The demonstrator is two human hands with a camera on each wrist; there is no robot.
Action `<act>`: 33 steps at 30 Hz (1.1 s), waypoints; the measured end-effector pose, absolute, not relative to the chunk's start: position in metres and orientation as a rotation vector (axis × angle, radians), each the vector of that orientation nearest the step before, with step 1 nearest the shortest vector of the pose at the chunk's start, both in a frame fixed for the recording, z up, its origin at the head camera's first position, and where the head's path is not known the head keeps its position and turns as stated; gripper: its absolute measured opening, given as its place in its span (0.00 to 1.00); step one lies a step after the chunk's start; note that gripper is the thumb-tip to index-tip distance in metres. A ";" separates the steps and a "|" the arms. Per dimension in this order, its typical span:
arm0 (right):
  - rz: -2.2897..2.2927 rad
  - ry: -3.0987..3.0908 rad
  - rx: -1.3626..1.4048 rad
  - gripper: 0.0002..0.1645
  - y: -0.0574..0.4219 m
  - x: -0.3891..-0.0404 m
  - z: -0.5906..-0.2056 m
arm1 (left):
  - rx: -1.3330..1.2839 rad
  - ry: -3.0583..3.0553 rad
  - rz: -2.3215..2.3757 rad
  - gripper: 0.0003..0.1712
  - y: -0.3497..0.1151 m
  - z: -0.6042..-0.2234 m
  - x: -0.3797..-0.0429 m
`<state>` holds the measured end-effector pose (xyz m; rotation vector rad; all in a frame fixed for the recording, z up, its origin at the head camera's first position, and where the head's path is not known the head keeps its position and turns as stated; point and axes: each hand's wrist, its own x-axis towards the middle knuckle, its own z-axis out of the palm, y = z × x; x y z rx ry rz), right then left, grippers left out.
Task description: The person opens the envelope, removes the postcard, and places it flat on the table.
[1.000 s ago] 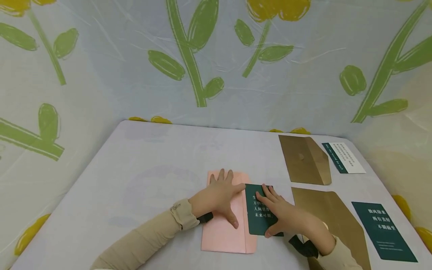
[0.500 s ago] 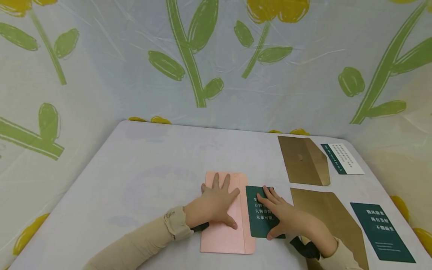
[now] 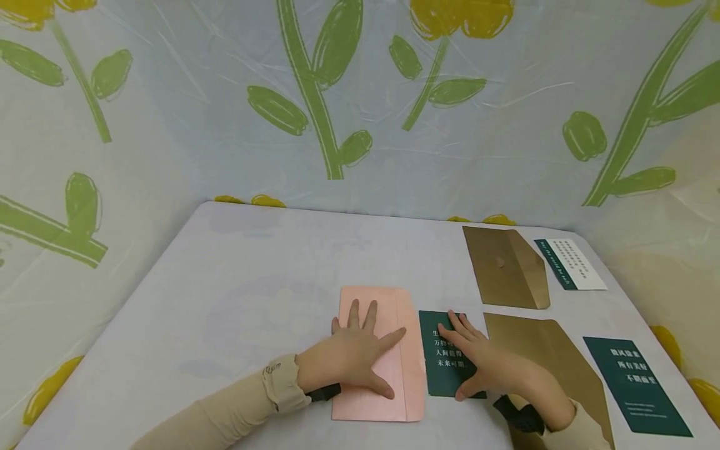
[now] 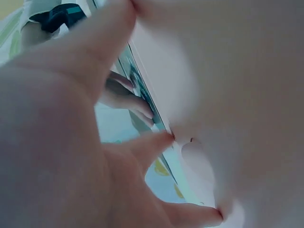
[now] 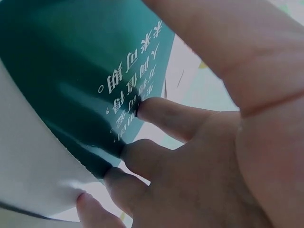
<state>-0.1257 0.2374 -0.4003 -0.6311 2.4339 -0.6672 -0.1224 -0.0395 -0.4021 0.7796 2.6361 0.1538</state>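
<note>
A pink envelope point(image 3: 371, 409) lies flat on the white table, its flap side to the right. My left hand point(image 3: 360, 356) rests on it with fingers spread; in the left wrist view the fingertips point(image 4: 209, 214) touch the pink paper. Just right of the envelope is a dark green card point(image 3: 441, 378) with white printed characters. My right hand point(image 3: 489, 362) lies over the card's right part with fingers spread. In the right wrist view several fingertips touch the green card point(image 5: 57, 61), and the little finger point(image 5: 95, 211) reaches past its edge.
Two brown envelopes lie at the right: a farther one point(image 3: 495, 269) and a nearer one point(image 3: 554, 356), partly under the right forearm. Beside them are a white-and-green card point(image 3: 576, 265) and another dark green card point(image 3: 635, 387). A flower-print sheet point(image 3: 225, 125) hangs behind the table.
The green card has slid right with my right hand, from overlapping the pink envelope's edge to lying beside it. My left hand has shifted left and nearer on the envelope.
</note>
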 end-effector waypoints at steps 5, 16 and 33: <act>-0.657 2.435 -0.609 0.68 0.240 -0.126 -0.399 | 0.777 2.597 0.134 0.65 -0.042 -0.403 -0.123; -0.639 2.448 -0.590 0.68 0.241 -0.126 -0.397 | 0.721 2.567 0.090 0.71 -0.045 -0.400 -0.125; -0.647 2.427 -0.604 0.68 0.243 -0.128 -0.396 | 0.767 2.562 0.044 0.75 -0.044 -0.400 -0.128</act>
